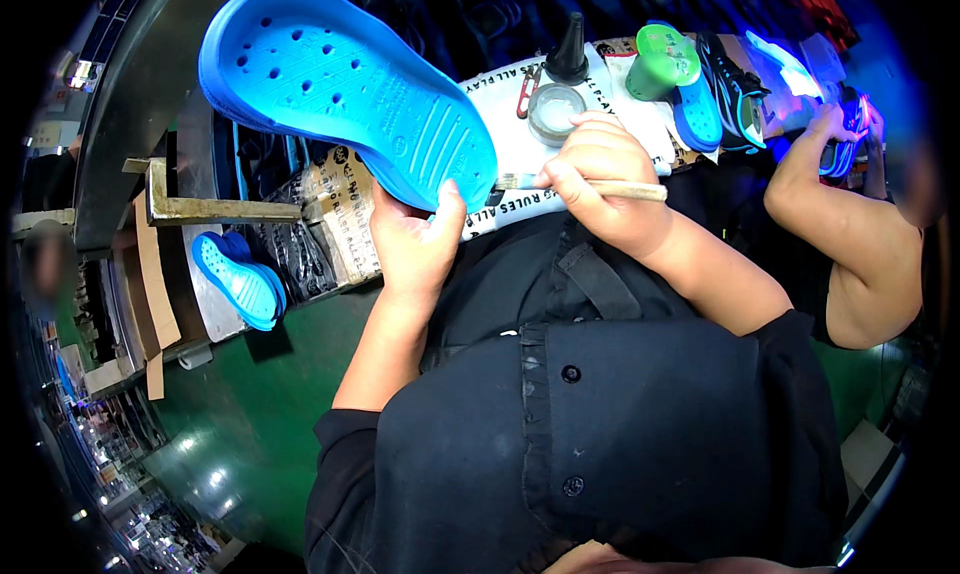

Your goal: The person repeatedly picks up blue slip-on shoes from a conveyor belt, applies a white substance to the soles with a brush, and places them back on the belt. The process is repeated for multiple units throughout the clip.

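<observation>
My left hand (pixel 418 236) grips a large bright blue shoe sole (pixel 345 104) by its heel end, thumb on the inner face. Small holes dot its toe part and ridges cross the heel part. In my right hand (pixel 605 179) is a brush (pixel 633 190) with a pale wooden handle, held between thumb and fingers. Its bristles are at the sole's heel edge; whether they touch it I cannot tell. Just beyond my right hand stands a round jar (pixel 556 112) of whitish contents. A black cone-nozzled bottle (pixel 569 52) and a small red tool (pixel 528 92) are beside it.
A green cup (pixel 655 66), a blue sole (pixel 697 117) and a black shoe part (pixel 730 94) lie to the right. There a co-worker's hands (pixel 838 126) hold a shoe under bluish light. More blue soles (pixel 238 279) rest at left, near a wooden bar (pixel 225 210).
</observation>
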### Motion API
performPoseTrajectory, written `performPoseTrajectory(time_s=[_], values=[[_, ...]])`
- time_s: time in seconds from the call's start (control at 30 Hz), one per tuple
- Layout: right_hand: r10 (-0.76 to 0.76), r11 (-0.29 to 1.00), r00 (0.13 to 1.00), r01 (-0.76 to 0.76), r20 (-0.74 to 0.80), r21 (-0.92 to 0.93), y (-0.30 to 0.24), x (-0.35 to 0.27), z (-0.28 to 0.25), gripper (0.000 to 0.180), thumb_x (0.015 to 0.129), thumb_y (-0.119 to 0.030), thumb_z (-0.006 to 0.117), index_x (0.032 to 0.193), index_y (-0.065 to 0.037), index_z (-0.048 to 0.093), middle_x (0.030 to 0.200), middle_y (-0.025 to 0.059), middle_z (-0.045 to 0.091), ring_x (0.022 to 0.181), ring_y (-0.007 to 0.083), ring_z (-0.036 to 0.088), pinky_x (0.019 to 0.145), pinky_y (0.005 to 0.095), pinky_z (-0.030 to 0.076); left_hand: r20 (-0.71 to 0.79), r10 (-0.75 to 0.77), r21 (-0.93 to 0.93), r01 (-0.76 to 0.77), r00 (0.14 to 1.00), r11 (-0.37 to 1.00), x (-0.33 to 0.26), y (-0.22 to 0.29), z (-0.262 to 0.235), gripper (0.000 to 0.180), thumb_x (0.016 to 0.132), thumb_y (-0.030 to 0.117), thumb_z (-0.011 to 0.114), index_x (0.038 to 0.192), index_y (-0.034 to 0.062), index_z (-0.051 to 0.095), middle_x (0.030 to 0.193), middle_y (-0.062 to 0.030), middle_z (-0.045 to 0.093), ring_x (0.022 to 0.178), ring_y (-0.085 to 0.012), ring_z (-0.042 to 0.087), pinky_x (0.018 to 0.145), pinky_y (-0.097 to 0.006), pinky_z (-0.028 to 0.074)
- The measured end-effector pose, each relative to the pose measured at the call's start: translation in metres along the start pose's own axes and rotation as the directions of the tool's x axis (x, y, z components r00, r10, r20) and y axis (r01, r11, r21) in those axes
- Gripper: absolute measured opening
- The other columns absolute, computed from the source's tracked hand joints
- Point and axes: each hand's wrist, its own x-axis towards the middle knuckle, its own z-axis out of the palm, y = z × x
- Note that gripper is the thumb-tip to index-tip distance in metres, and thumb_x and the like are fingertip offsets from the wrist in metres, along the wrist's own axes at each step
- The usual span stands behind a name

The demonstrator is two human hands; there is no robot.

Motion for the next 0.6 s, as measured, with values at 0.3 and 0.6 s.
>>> performPoseTrajectory(time_s=[0.3,0.6], values=[[-0.005,0.999,1.0,0.003,0.031,0.041,-0.0064,0.0037,0.0028,0.018,0.081,-0.012,0.061,0.064,-0.006,0.063,0.059,0.0053,0.058,0.061,0.0233,0.056,0.078,0.0368,0.043,-0.03,0.034,-0.018,-0.035,0.999,0.999,-0.0057,-0.0014,0.0019,0.043,0.081,0.006,0.064,0.116,-0.0042,0.042,0.107,-0.015,0.058,0.094,-0.0196,0.06,0.085,-0.031,0.047],[-0.011,0.998,0.999,0.013,-0.039,0.058,-0.0018,0.002,-0.0011,0.017,0.08,-0.01,0.063,0.063,-0.005,0.063,0.059,0.0055,0.059,0.059,0.0221,0.057,0.074,0.0354,0.044,-0.038,0.159,-0.011,-0.16,0.986,0.987,-0.005,-0.0062,0.004,0.046,0.079,0.0,0.065,0.117,-0.0043,0.04,0.106,-0.015,0.057,0.094,-0.0195,0.06,0.084,-0.03,0.048]])
